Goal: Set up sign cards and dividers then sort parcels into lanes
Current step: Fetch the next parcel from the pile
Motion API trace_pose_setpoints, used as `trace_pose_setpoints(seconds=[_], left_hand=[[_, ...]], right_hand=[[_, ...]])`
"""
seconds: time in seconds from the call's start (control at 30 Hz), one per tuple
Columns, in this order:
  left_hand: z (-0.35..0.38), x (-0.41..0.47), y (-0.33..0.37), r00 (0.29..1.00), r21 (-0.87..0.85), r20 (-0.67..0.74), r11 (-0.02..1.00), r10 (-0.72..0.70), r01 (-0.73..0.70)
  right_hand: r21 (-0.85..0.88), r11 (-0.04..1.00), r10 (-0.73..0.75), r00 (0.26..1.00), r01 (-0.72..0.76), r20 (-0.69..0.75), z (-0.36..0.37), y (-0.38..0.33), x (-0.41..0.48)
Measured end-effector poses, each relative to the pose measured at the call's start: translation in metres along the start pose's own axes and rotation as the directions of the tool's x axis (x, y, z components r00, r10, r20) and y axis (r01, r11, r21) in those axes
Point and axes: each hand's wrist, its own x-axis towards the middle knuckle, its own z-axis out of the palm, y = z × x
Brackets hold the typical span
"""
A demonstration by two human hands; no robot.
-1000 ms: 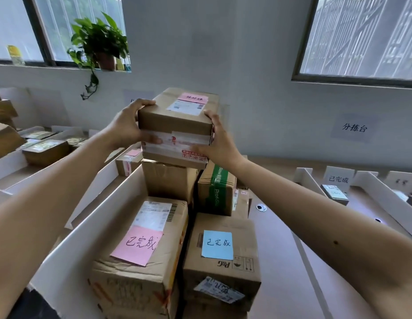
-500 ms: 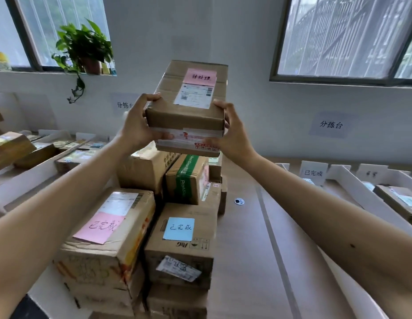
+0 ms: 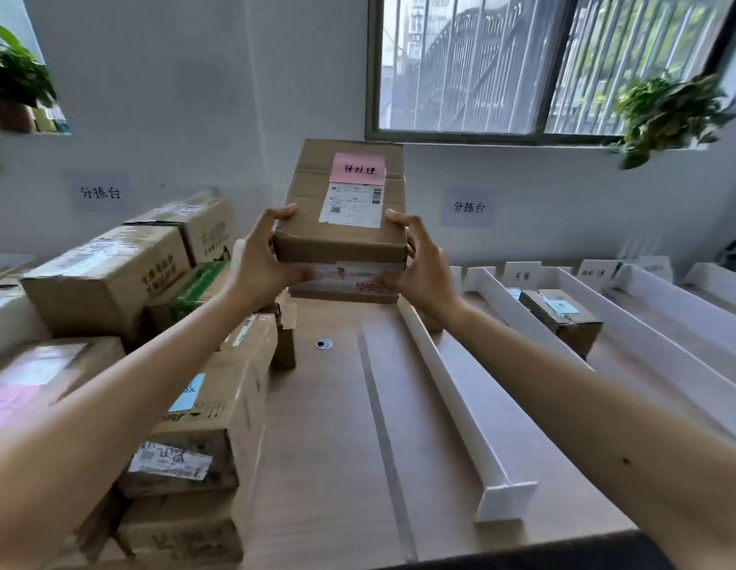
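Here, dividers (image 3: pixel 452 384) and sign cards (image 3: pixel 521 273) stand placed; left hand (image 3: pixel 259 261) and right hand (image 3: pixel 424 267) curl fingers round one parcel (image 3: pixel 341 224), the stack (image 3: pixel 111 273) unsorted.

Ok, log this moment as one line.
left hand: grips parcel | right hand: grips parcel | parcel: in the air over table, pink note on top | dividers: on table at right
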Motion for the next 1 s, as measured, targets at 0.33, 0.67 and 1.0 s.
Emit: trace_pose_setpoints(seconds=[0.33,0.67,1.0], left_hand=[[0.122,-0.037,0.075,0.983,-0.107,0.163,0.992,0.09,-0.073],[0.224,-0.046,0.144,0.936,-0.185,0.298,0.974,0.186,-0.134],[0.313,-0.053,0.17,0.896,-0.24,0.384,0.961,0.222,-0.135]], right_hand=[[-0.131,0.988,0.071,0.991,-0.086,-0.111,-0.133,0.03,-0.085],[-0.246,0.946,0.13,0.943,-0.21,-0.307,-0.236,0.052,-0.139],[-0.281,0.898,0.217,0.896,-0.339,-0.387,-0.303,0.077,-0.172]])
